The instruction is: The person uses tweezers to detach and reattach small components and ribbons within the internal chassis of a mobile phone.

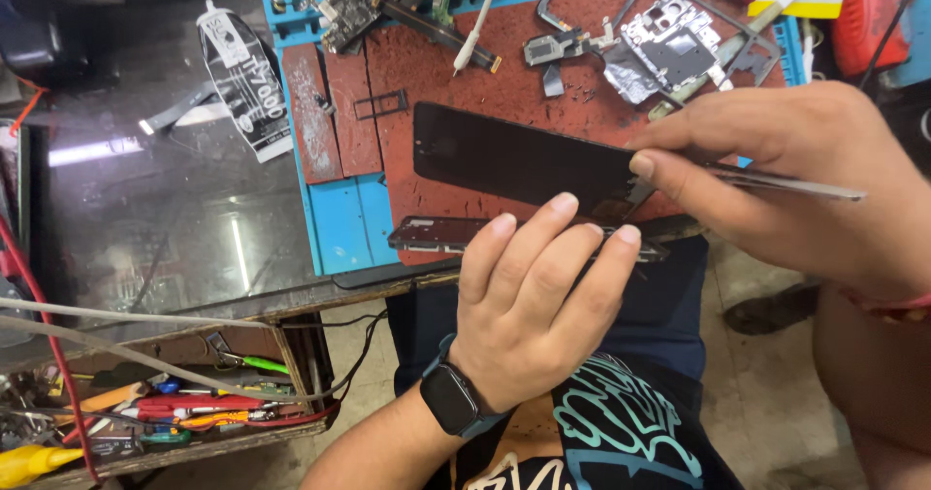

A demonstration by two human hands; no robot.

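Observation:
A black phone screen panel is lifted at an angle off a dark phone frame at the near edge of the blue and red work mat. My left hand, with a dark smartwatch on its wrist, grips the frame from below, fingers curled over its edge. My right hand pinches metal tweezers, their tip at the gap between panel and frame.
Phone parts, a metal shield plate, a circuit board and a white stylus lie on the mat's far side. A black-and-white glue tube rests on the dark glass tabletop. An open drawer with several screwdrivers sits lower left.

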